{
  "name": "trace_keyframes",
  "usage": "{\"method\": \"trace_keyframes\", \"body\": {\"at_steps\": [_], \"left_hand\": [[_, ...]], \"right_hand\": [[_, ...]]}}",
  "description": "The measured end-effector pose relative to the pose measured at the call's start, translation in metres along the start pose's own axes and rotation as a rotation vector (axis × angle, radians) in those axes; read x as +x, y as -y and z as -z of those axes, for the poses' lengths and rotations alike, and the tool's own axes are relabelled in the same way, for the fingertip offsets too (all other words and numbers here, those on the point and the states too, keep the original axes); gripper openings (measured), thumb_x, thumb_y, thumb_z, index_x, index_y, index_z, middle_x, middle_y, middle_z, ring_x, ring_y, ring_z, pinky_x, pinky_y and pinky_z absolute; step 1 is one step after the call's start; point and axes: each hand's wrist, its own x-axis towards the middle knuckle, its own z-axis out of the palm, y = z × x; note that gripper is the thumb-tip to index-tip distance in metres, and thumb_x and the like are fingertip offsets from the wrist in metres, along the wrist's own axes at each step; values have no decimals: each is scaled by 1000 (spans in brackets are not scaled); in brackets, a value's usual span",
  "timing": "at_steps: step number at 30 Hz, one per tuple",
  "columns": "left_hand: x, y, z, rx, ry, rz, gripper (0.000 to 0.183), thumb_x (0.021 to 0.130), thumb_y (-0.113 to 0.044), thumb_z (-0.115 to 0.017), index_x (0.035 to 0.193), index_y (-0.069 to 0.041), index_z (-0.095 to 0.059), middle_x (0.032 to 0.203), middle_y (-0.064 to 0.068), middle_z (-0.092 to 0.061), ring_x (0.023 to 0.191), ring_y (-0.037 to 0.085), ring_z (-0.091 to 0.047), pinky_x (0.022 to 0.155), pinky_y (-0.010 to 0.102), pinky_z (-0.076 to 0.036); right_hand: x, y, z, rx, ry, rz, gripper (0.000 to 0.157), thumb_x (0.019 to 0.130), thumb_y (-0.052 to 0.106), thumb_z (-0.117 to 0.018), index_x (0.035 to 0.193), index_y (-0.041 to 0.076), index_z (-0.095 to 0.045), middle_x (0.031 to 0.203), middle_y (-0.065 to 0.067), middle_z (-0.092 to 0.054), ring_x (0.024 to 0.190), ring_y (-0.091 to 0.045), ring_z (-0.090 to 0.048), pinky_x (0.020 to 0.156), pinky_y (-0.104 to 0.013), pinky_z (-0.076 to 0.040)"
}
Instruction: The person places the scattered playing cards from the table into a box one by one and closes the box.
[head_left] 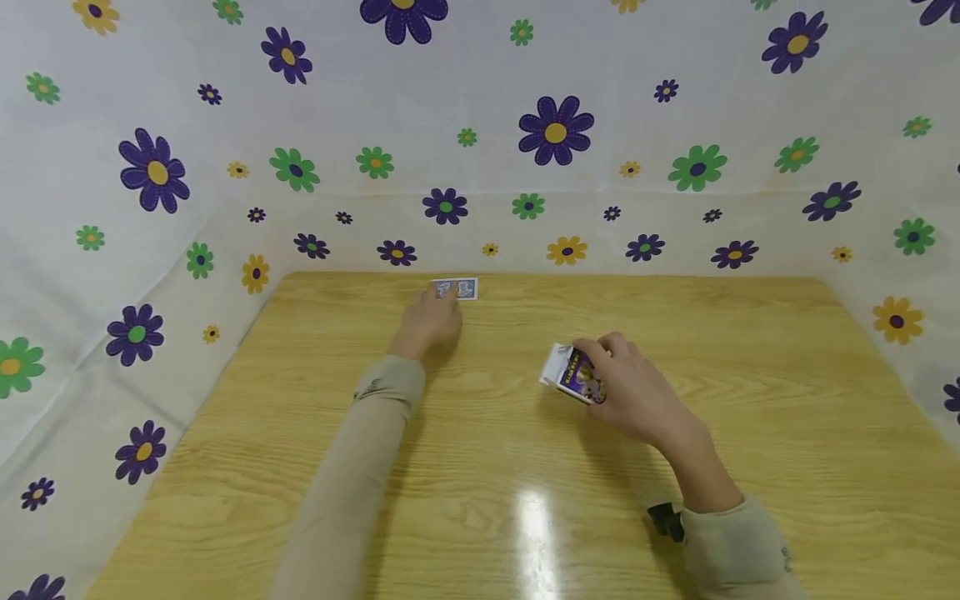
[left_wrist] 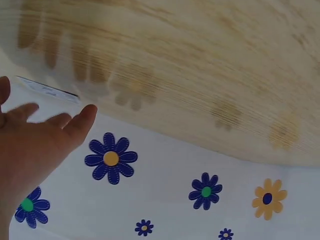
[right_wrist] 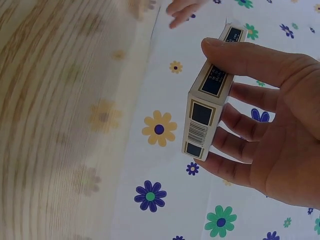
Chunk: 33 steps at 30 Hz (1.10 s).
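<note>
A playing card or thin stack of cards [head_left: 468, 288], back side up with a blue-grey pattern, lies on the table near its far edge. My left hand [head_left: 431, 321] reaches over it, fingertips overlapping its near side in the head view. In the left wrist view the fingers are spread and relaxed close to the cards [left_wrist: 47, 90]; whether they touch cannot be told. Above the table, right of centre, my right hand [head_left: 641, 392] grips a purple and white card box [head_left: 577, 375] between thumb and fingers. The box is tilted, its white flap end facing left. A barcode end shows in the right wrist view.
The wooden table [head_left: 480, 467] reaches back to a white cloth [head_left: 480, 167] printed with flowers, which also hangs at left and right. A small black device [head_left: 666, 522] sits at the right wrist.
</note>
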Motion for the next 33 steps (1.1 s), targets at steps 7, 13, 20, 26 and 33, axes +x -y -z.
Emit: {"method": "trace_keyframes", "body": {"at_steps": [7,13,20,26,33], "left_hand": [[1,9,0,-18,73,18,55,105,-35,-30,152,-7,-36,156,28,-26,143,47,-21,115,63,-21],[-3,14,-1,-28,34,32,47,103,-33,-37,139,-4,-46,143,28,-39,133,45,-32,109,61,-32],[-7,18,-6,-49,-50,103,47,101,-40,-49,121,2,-56,122,22,-51,115,38,-44,94,52,-46],[-9,22,-5,-117,-76,130,38,93,-34,-67,107,0,-57,112,17,-51,108,35,-44,91,49,-47],[-16,27,5,-344,84,122,70,76,-25,-83,127,4,-44,114,20,-50,106,34,-47,97,47,-45]], "right_hand": [[0,2,1,6,4,-15,84,74,9,-85,147,8,-43,130,-23,-47,111,-37,-52,89,-53,-52],[0,4,2,-1,10,-9,82,74,9,-84,146,7,-44,129,-24,-48,110,-37,-53,88,-53,-52],[-2,5,0,6,12,-4,83,73,8,-85,145,5,-45,128,-24,-48,108,-36,-52,90,-54,-51],[-4,4,-2,6,13,-14,82,73,8,-84,145,6,-45,128,-23,-48,108,-36,-53,89,-53,-52],[-2,4,0,-10,9,-12,82,73,8,-83,145,6,-45,129,-24,-48,108,-36,-53,89,-54,-51]]}}
